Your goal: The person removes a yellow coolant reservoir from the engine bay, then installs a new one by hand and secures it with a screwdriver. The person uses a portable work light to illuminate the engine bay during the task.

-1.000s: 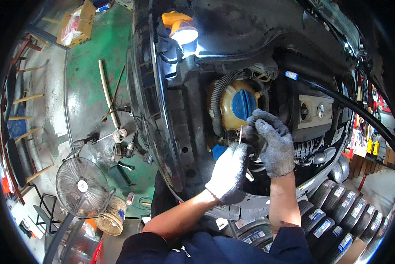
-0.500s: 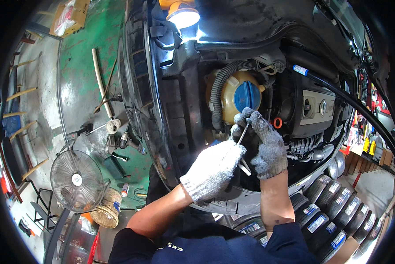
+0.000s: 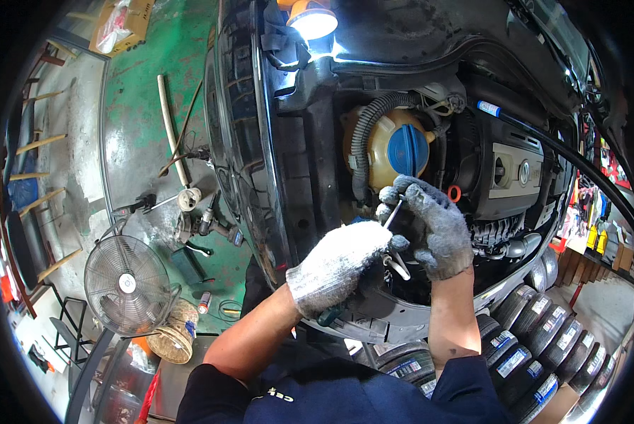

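My left hand (image 3: 342, 265), in a pale knitted glove, is closed round a screwdriver (image 3: 393, 213). Its thin metal shaft slants up and to the right out of my fingers, while a dark green handle end shows below the glove. My right hand (image 3: 437, 230), in a grey glove, has its fingers closed at the shaft's tip; whether a small part sits between them is hidden. Just beyond the fingertips is a blue cap (image 3: 407, 150) on a yellowed coolant reservoir (image 3: 378, 166). A white tube-like piece (image 3: 397, 267) sticks out between my hands.
A ribbed black hose (image 3: 363, 141) curves over the reservoir. To the right lies the engine cover (image 3: 508, 173), with a hood strut (image 3: 564, 148) slanting past. A lit work lamp (image 3: 314, 22) shines above. Stacked tyres (image 3: 508, 360) stand at lower right, a fan (image 3: 126, 283) at left.
The view has shifted slightly, so the car sits further right. My left hand has turned a little, baring the green handle end; my right fingers stay at the shaft's tip.
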Tool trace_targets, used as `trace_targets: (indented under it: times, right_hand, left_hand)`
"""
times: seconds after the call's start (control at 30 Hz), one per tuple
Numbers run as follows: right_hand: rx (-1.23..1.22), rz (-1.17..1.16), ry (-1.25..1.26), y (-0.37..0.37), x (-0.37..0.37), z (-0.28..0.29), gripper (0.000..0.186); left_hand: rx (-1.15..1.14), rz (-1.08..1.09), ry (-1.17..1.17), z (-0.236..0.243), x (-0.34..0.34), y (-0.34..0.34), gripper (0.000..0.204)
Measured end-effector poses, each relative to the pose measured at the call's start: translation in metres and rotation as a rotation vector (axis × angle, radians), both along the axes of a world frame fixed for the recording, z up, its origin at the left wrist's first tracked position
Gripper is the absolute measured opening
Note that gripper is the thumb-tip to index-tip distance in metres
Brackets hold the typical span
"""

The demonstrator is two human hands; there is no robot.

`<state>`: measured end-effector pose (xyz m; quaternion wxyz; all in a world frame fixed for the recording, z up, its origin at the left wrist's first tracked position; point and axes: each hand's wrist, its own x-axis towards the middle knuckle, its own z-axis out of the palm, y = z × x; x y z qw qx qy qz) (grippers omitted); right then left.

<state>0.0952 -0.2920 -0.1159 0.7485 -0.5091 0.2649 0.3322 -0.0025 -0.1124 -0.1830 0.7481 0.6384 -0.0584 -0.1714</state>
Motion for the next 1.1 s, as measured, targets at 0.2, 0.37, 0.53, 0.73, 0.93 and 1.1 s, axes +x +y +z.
trace_targets:
  times: [0.2, 0.37, 0.53, 0.73, 0.93, 1.1]
  right_hand:
    - [-0.114, -0.047, 0.013, 0.008, -0.005, -0.008, 0.028]
    - [-0.2, -0.05, -0.03, 0.009, -0.012, -0.012, 0.03]
    - [-0.149, -0.029, -0.023, -0.001, -0.011, -0.017, 0.028]
    - [-0.153, 0.01, 0.013, -0.012, -0.016, -0.022, 0.028]
    - [-0.391, 0.192, -0.221, -0.017, -0.02, -0.026, 0.036]
    - [-0.73, 0.642, -0.639, -0.026, -0.02, -0.018, 0.052]
  left_hand:
    - [0.401, 0.112, -0.284, 0.01, 0.001, -0.005, 0.029]
    - [0.328, 0.057, 0.247, 0.028, -0.001, -0.009, 0.04]
    - [0.125, 0.036, 0.431, 0.026, 0.007, -0.004, 0.042]
    - [0.005, -0.038, 0.45, 0.016, 0.004, 0.002, 0.052]
    - [0.075, 0.055, 0.421, 0.006, -0.005, -0.016, 0.088]
    - [-0.198, 0.014, 0.333, -0.006, 0.002, -0.01, 0.082]
